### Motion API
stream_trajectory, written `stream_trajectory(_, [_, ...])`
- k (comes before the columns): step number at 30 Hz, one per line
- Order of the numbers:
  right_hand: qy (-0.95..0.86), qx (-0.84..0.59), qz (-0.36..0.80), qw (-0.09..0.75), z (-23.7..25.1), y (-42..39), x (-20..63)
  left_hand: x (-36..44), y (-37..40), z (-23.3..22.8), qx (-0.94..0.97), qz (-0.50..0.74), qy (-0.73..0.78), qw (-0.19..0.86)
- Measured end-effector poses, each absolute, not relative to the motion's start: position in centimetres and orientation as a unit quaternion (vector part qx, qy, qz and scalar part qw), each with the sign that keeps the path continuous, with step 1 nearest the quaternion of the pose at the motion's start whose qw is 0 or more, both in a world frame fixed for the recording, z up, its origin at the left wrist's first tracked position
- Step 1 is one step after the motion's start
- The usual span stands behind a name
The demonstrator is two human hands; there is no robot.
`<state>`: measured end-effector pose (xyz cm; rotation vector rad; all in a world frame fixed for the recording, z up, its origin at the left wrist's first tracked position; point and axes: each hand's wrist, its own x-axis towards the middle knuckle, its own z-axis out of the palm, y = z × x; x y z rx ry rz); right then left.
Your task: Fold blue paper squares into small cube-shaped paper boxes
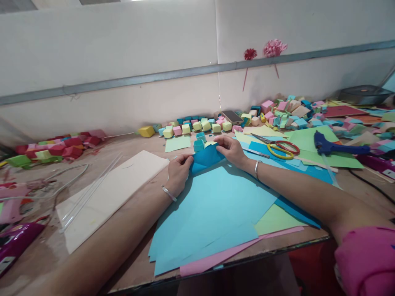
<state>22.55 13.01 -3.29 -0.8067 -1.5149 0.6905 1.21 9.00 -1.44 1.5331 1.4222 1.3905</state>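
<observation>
A strip of dark blue paper [205, 159] is stretched between my two hands, above a stack of light blue sheets [212, 213]. My left hand [179, 172] pinches its left end between thumb and fingers. At the right end, my right hand [231, 151] grips it the same way. Creases run across the blue paper. Just beyond it stand two small teal paper boxes [199, 145]. Close to my right hand lie a slim craft knife [256, 153] and scissors [280, 149] with red and yellow handles.
A blue glue gun [335, 144] rests on green sheets at the right. Glue sticks [92, 189] lie on a cream board [123, 185] at the left. Many small paper boxes [197, 125] line the wall, with a phone [232, 116] among them. Purple power strips sit at both sides.
</observation>
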Motion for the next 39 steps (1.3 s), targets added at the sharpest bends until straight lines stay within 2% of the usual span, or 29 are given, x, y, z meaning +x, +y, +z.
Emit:
stream_trajectory(8, [-0.649,-0.374,0.268,0.606,-3.2,13.1,22.5,1.3,8.8,-0.9,0.581,0.515,0.541,0.323])
stream_trajectory(19, [-0.667,-0.419,0.23,0.571,-3.1,13.2,22.7,1.4,8.3,-0.5,0.586,0.478,0.542,0.366])
stream_trajectory(23, [-0.692,-0.437,0.214,0.533,-2.9,13.1,22.9,1.2,8.7,-0.8,0.6,0.456,0.552,0.357])
stream_trajectory(32, [-0.763,-0.475,0.123,0.42,-2.6,12.7,23.0,1.2,8.6,0.1,0.675,0.426,0.543,0.259])
stream_trajectory(39, [-0.795,-0.495,0.073,0.344,-2.7,12.8,23.1,1.2,8.5,-0.1,0.705,0.394,0.54,0.235])
